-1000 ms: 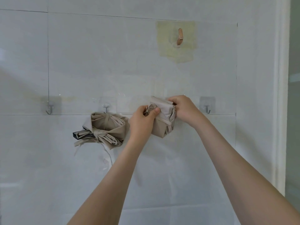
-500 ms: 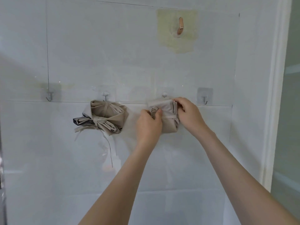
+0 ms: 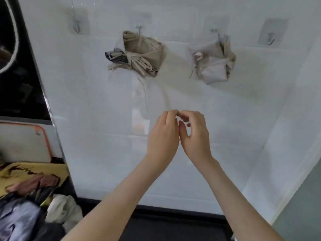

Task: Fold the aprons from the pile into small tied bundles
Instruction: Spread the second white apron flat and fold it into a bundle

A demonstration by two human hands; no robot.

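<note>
Two tied apron bundles hang from hooks on the white tiled wall. The beige bundle point(image 3: 140, 54) with loose strings is on the left, the paler bundle point(image 3: 212, 63) on the right. My left hand point(image 3: 163, 134) and my right hand point(image 3: 194, 134) are below them in front of the wall. They sit close together with fingertips nearly touching. Their fingers are loosely curled and hold nothing. A pile of crumpled aprons point(image 3: 26, 206) in brown, dark and blue cloth lies at the lower left.
Bare hooks point(image 3: 76, 26) point(image 3: 270, 39) flank the two bundles. A white board with an orange rim point(image 3: 24, 141) leans at the left. A white cloth point(image 3: 62, 209) lies beside the pile. A dark ledge point(image 3: 173, 221) runs along the wall's foot.
Both hands have let go of the paler bundle, which now hangs on its hook, and have dropped down together. The camera has tilted down, showing the pile at lower left.
</note>
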